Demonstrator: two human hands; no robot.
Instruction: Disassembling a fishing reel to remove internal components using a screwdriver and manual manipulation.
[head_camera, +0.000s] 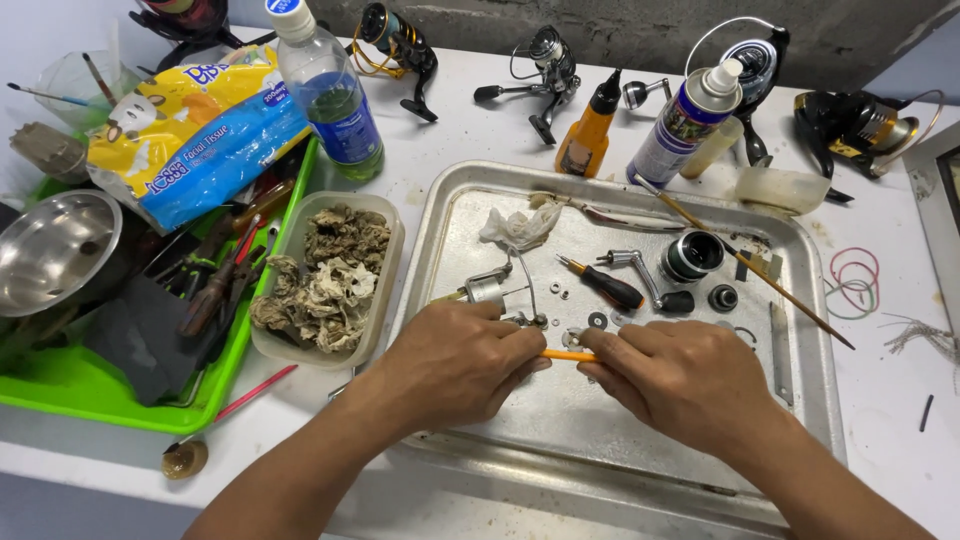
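Working a thin orange tool over a metal tray

Looking down from my head camera, I have both hands over the front half of the dented silver metal tray (815, 330). My left hand (455, 365) is curled shut over a small silver metal fishing-reel part with a wire bail (497, 288); the part sticks out past my knuckles, toward the tray's middle. My right hand (680, 375) is closed narrowly, fingertips pinched on the thin orange stick-like tool (568, 355), which runs level between the two hands, its left end meeting my left fingertips. I cannot tell what the tip touches, since my fingers hide it.

Just beyond my hands on the tray floor lie small metal washers and rings (597, 320). Further back are a small screwdriver with a black and orange handle (605, 285), a silver crank handle with a black knob (650, 280), a black and silver spool (692, 255), and a crumpled white tissue (518, 228). A long thin wooden brush (750, 265) slants across the tray's right side.

Left of the tray, touching it, stands a clear plastic tub of dirty crumpled tissues (330, 280), and beyond that a bright green plastic tray of hand tools (70, 385). At the back of the white table stand a clear plastic bottle with a blue label (330, 95), an orange bottle with a black nozzle (590, 130) and a spray can (685, 125).
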